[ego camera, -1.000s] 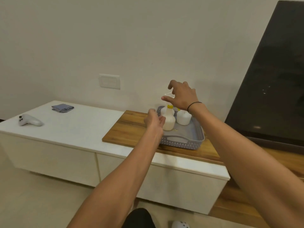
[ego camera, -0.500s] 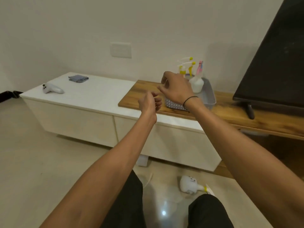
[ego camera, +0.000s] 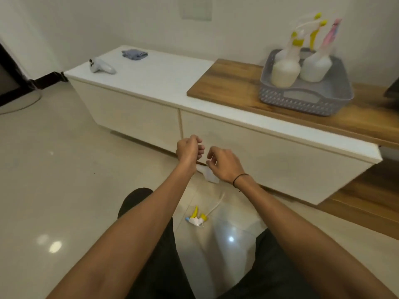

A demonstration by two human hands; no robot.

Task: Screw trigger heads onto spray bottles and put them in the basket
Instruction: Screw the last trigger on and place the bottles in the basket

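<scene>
- The floor point(ego camera: 64, 180), pale and glossy, fills the lower frame under my 2 dark-trousered legs.
- The counter point(ego camera: 151, 83), a long low white cabinet against the wall, carries a wooden board point(ego camera: 226, 83) on its right part.
- The basket point(ego camera: 306, 100), grey with a patterned wall and a cut-out handle, stands on the wooden board at the right.
- 3 spray bottles stand upright in the basket with trigger heads fitted: a front bottle point(ego camera: 285, 72) with a yellow-trimmed head, a right bottle point(ego camera: 315, 67) with a pink head, and a rear bottle point(ego camera: 280, 55) mostly hidden behind the first.
- My left hand point(ego camera: 189, 149) hangs in front of the counter's lower edge with the fingers curled in; nothing shows in it.
- My right hand point(ego camera: 224, 164), just beside the left and not touching it, has loosely bent fingers and holds nothing; a black band circles the wrist.
- A white object point(ego camera: 209, 175) on the floor shows partly below my right hand; I cannot tell what it is.
- A white controller point(ego camera: 101, 66) lies on the counter's left end.
- A folded blue cloth point(ego camera: 135, 54) lies near the controller, closer to the wall.
- 1 loose trigger head point(ego camera: 196, 219), white with yellow parts and a long dip tube, lies on the floor between my legs.
</scene>
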